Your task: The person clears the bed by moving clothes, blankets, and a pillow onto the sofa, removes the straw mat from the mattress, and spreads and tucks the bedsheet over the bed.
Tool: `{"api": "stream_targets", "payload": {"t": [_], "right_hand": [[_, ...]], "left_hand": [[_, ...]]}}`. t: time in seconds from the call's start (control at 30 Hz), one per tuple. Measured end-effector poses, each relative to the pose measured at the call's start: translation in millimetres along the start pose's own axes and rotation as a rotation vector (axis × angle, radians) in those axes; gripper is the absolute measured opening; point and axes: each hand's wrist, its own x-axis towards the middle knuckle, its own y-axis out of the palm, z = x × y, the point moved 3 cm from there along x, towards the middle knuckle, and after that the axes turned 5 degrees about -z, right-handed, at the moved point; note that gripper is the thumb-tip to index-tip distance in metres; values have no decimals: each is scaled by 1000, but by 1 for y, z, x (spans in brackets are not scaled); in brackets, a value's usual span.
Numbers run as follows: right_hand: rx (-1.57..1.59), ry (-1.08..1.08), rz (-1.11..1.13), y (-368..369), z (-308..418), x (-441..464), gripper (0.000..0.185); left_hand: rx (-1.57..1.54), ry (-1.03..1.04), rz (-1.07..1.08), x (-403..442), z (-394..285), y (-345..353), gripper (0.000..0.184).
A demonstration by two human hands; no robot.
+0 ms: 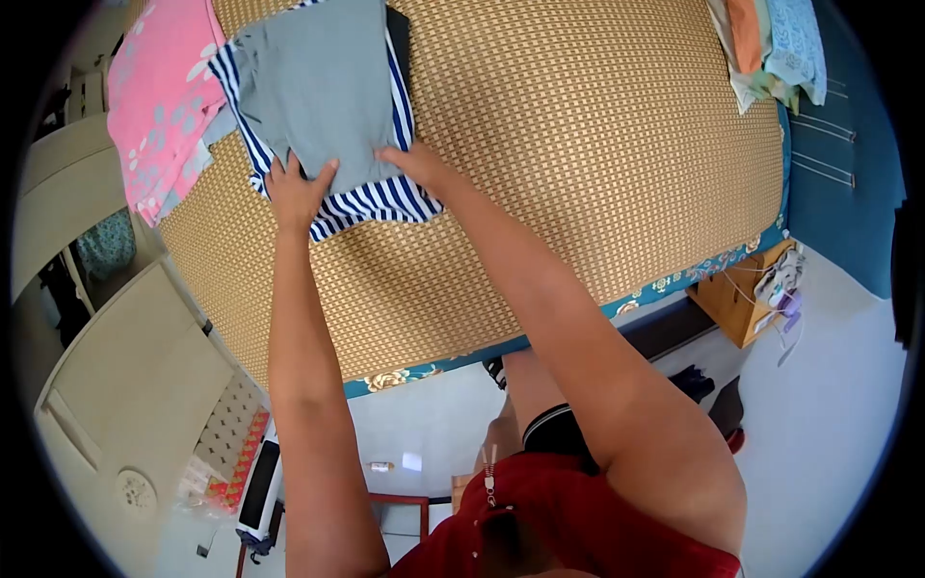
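The grey garment (313,87) lies spread flat on the woven mat (578,144) of the bed, on top of a blue-and-white striped garment (371,207) whose edges show along its left, right and near sides. A dark cloth (398,48) peeks out at its far right corner.

To the right of the grey garment the mat is bare for a wide stretch, as far as a bundle of folded cloths (761,43) well apart from it. On its near side a strip of open mat runs to the bed's floral teal edge (424,371). On its left there is little room: a pink patterned cloth (169,96) lies close beside it.

Both arms reach forward, nearly straight, from the near side. The left hand (297,193) rests at the grey garment's near left corner, fingers spread and thumb apart, pressing flat rather than clenched. The right hand (419,166) is at its near right corner, thumb pointing inward over the cloth; whether its fingers pinch fabric, I cannot tell.

The grey garment's long axis runs away from the person, its far end cut by the view's top.
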Motion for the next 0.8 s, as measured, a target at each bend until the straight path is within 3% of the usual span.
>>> {"api": "stream_targets", "payload": {"t": [0.07,0.2,0.37,0.43,0.53,0.57,0.67,0.73,0.8], "right_hand": [[49,-69,1,0,-23,-25,66],[119,161,-83,-10,-94,-89,69],[206,269,-137,-24,-183,-200,70],[211,323,-121,-34,-224,-242,68],[117,346,-80,-44,-266,-293,68],[87,359,-70,-47,-277,-303,69],[42,162,-21,-62,-320,-303,71],[396,211,-99,-48,-283,-318,78],[620,176,-184,-45,-272,-312,82]], "left_hand": [[8,59,2,-21,7,6,86],[6,230,11,-95,1,9,83],[-14,283,121,-221,-8,8,79],[-148,412,153,-264,-12,0,78],[-215,288,262,-318,-2,-2,74],[-418,161,356,-324,6,-2,76],[-514,83,25,-325,22,-8,80],[-487,94,13,-310,26,4,98],[-659,91,254,-288,33,32,102]]}}
